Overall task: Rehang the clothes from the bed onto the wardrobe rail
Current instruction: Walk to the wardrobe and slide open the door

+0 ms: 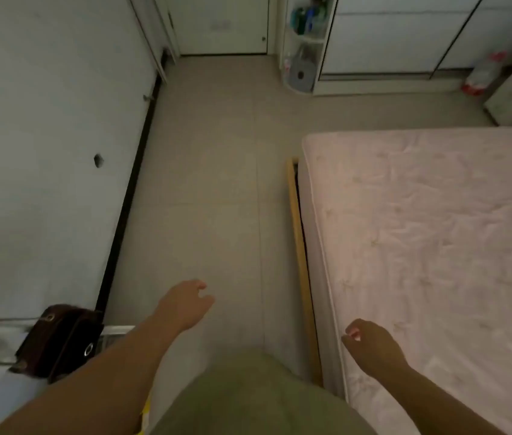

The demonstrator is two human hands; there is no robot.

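The bed [430, 233] fills the right side, a pale pink quilted mattress on a wooden frame, with no clothes on the part in view. My left hand [185, 304] hangs over the floor, fingers loosely curled, holding nothing. My right hand [370, 343] hovers over the mattress's near left edge, fingers loosely bent and empty. A white wardrobe [405, 42] with dark-edged doors stands at the far wall; its rail is not in view.
A tiled floor aisle [217, 183] runs between the left wall and the bed. A dark brown bag [57, 340] sits on a ledge at lower left. A corner shelf [304, 58] with bottles stands by the wardrobe, a red-and-white bag [483, 73] beyond the bed.
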